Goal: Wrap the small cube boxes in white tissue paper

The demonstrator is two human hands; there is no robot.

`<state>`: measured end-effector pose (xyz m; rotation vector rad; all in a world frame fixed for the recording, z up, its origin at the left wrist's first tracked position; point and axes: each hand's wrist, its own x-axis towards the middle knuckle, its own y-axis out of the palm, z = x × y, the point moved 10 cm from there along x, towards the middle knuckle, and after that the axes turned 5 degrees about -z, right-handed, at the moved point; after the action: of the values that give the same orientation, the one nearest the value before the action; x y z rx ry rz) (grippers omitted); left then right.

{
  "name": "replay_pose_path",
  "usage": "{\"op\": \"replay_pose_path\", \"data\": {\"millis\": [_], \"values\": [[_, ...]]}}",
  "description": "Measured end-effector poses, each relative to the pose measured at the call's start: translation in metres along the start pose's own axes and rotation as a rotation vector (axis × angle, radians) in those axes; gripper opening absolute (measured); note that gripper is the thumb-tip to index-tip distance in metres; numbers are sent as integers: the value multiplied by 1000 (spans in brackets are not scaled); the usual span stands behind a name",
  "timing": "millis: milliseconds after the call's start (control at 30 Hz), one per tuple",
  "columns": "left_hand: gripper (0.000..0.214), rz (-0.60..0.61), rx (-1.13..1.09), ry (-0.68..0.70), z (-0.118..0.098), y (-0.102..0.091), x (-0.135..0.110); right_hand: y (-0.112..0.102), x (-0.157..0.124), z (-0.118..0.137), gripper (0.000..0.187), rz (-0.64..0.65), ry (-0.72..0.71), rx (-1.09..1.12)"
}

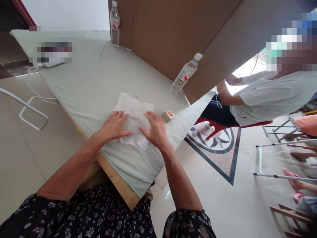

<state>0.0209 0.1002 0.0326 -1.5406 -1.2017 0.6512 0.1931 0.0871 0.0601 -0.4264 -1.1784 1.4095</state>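
A sheet of clear bubble wrap [135, 124] lies crinkled on the cloth-covered table in front of me. My left hand [115, 125] rests on its left side, fingers spread and thumb pointing inward. Over the right side is my right hand [156, 129], slightly blurred, with thumb and fingers apart. Neither hand is closed around anything. Just right of my right hand stands a small tan box [168, 115] with red print. Whether anything lies beneath the wrap I cannot tell.
Two water bottles, one upright [115, 24] and one appearing tilted [186, 73], stand by a large brown cardboard panel [168, 36]. A white cable [29, 76] hangs off the left table edge [66, 114]. At right, a person in a white shirt [277, 99] sits on a red stool [213, 127].
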Motion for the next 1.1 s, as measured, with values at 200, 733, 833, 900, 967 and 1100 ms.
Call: {"op": "replay_pose_path", "data": {"millis": [200,733,833,900,967,1100], "values": [[68,18,14,-39,8,3,1,52,0,-3,70,267,-29,75],[87,63,-112,-19,10,14,-7,-40,-3,-153,57,-237,578,-103],[90,83,-88,-26,13,18,-10,-40,4,-128,45,-295,438,75],[93,82,-84,-25,13,18,-11,-34,11,-88,48,-297,278,206],[94,75,-87,-31,14,18,-10,-15,19,-44,51,-203,117,291],[97,76,-88,-43,15,20,-10,37,25,4,51,22,2,284]]}}
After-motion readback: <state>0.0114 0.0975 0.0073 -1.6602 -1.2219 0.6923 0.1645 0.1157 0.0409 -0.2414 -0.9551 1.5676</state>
